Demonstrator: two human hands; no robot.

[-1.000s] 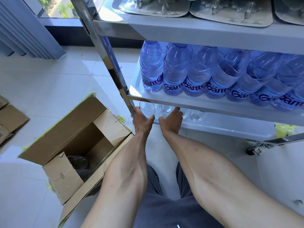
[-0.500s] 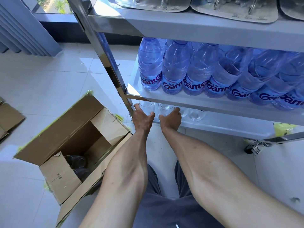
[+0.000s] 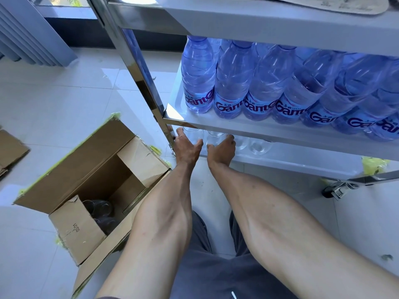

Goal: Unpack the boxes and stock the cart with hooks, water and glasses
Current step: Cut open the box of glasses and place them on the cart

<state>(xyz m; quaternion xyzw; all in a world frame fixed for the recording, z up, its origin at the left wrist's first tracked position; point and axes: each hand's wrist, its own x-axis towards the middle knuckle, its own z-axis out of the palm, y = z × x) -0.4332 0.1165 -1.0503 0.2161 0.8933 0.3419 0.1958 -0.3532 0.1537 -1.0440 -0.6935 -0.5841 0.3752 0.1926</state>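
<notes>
While reaching mid-frame under shelf: left hand [image 3: 186, 147] gripping leftmost glass [image 3: 191, 134], right hand [image 3: 221, 148] gripping next glass [image 3: 213, 138], both upright.

Both forearms bare, no sleeves, no gloves on hands. Grey-blue trousers [image 3: 216, 275], small white mark near waist.

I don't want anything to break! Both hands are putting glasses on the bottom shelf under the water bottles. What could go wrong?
1. The glasses stand close together on the bottom shelf; the left hand or right hand might knock them together.
2. The middle shelf hangs low over them, so a lifted glass could hit its edge.
3. More glasses lie in the open box by the left arm; an elbow could bump it.
</notes>
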